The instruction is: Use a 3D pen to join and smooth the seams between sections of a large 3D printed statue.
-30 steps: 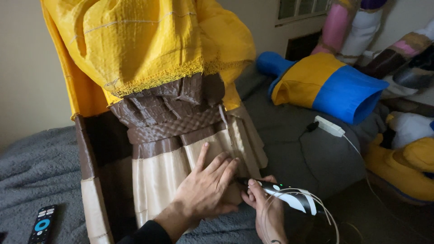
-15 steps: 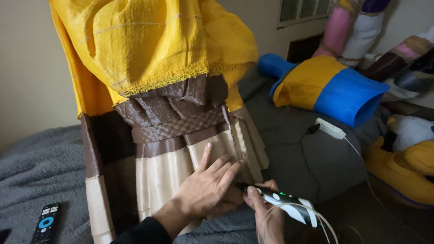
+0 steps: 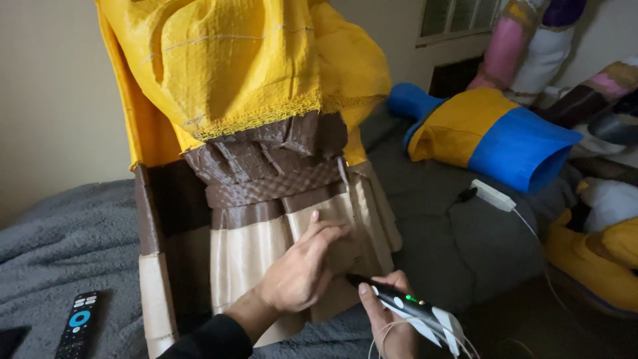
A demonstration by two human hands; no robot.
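Dim indoor light, soft shadows, slight blur

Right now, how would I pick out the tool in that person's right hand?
Start at the tall yellow, brown and cream figure on the grey blanket. At its cream base, the right hand holds a black pen-shaped tool. Unlike the flat remote, it has green lights and white cords.

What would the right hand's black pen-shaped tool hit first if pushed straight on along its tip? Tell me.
Most likely the cream satin panel of the tall fabric piece: the right hand aims the black pen-shaped tool up-left at it, just below the left hand. Depth is unclear.
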